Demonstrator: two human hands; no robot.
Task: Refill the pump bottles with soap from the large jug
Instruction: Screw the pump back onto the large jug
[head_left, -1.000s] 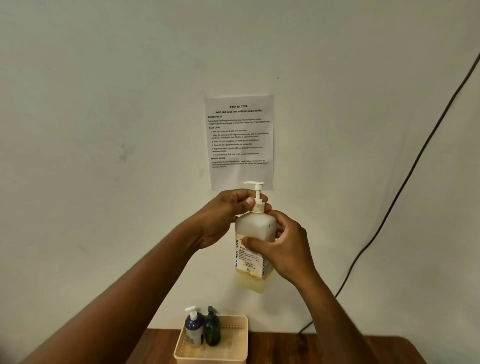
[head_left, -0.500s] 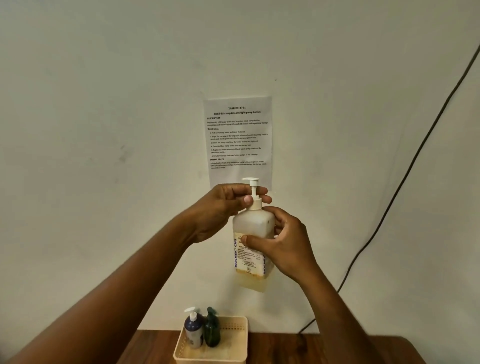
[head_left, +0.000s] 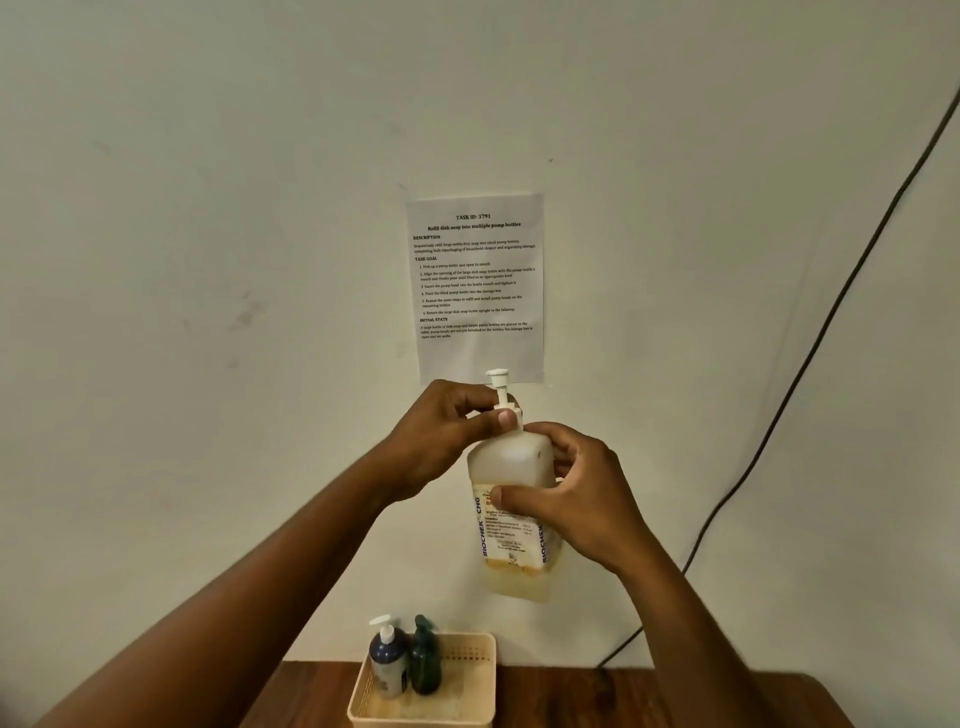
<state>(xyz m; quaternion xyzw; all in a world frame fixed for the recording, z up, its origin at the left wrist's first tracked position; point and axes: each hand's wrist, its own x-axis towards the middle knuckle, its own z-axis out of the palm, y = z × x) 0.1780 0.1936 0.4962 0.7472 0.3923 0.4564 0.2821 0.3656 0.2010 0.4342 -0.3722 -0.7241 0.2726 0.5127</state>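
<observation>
I hold a translucent pump bottle (head_left: 511, 462) with a printed label and a little yellowish soap at its bottom, raised in front of the wall. My right hand (head_left: 576, 499) grips its body from the right. My left hand (head_left: 447, 436) pinches the white pump collar (head_left: 511, 415) at the neck, below the raised pump head (head_left: 497, 375). Down below, a dark blue pump bottle (head_left: 387, 662) and a dark green bottle (head_left: 425, 657) stand in a beige basket (head_left: 470, 675). No large jug is in view.
The basket sits on a brown wooden table (head_left: 623, 696) against a pale wall. A printed task sheet (head_left: 475, 286) is stuck on the wall behind the bottle. A black cable (head_left: 810, 374) runs down the wall at the right.
The bottle and both hands have shifted slightly up and left. My left fingers have turned around the pump collar, and the pump head points a different way.
</observation>
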